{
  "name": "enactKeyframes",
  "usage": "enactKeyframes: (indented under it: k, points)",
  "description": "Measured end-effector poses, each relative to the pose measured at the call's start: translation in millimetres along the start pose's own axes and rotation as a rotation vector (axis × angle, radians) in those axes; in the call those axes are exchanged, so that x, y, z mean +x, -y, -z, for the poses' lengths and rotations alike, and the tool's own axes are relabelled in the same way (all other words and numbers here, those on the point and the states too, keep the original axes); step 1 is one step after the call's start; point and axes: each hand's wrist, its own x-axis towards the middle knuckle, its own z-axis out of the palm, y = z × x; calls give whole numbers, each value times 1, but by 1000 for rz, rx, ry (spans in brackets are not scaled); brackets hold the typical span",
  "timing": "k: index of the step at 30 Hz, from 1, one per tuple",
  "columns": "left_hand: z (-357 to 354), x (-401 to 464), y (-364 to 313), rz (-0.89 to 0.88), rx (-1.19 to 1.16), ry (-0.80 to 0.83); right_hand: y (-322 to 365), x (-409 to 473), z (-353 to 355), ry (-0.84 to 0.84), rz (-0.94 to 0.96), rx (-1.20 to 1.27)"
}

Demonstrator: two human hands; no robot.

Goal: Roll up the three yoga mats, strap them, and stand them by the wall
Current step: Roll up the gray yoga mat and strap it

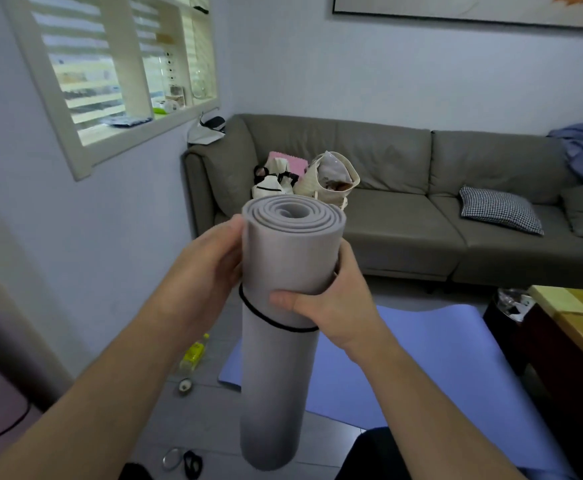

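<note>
Hands, left point(210, 258) and right point(321, 306), grip upright rolled grey mat point(283, 375) (black strap point(266, 318) around it).

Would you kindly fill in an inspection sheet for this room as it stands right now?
Surface: tiled floor, partly covered.
Job's things: grey mat rolled, held upright, black strap around it; blue mat flat on the floor, unrolled. Third mat: nothing seen.
Clutter: yellow bottle, black loop and a clear ring on the floor.
Hands: left hand and right hand both grip the grey mat.
Cables: dark cord at the lower left.
Surroundings: grey sofa with bags and a checked cushion; wooden table on the right.
</note>
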Motion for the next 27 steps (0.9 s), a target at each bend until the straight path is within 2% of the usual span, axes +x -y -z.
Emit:
enactKeyframes:
  k: [1,3,5,6,10,13,17,20,21,23,24,26,27]
  points:
    - [7,6,5,62,15,-83,-1,0,5,-15,7,25]
    - [19,11,20,237,312,-217,1,1,7,-17,11,48]
    - [21,4,32,471,538,-163,1,-1,5,-6,28,45]
    - [21,1,36,529,517,-122,2,-2,3,2,35,47]
    - [31,4,41,366,495,-32,1,-6,2,37,21,51]
    - [38,10,50,330,518,7,3,-9,5,46,32,60]
    - [54,9,97,459,1142,82,14,-8,4,29,61,112]
    - [76,2,129,530,1403,24,24,-5,11,-37,77,160]
    - [82,-2,135,513,1363,-49,26,-2,16,-78,80,192]
    - [82,-18,133,416,1063,-148,30,4,24,-136,75,238]
    - [75,-22,129,346,884,-75,32,6,25,-168,70,245]
    - [51,-22,120,230,742,154,32,9,17,-221,43,227]
    - [34,-22,113,182,712,182,32,9,9,-241,31,213]
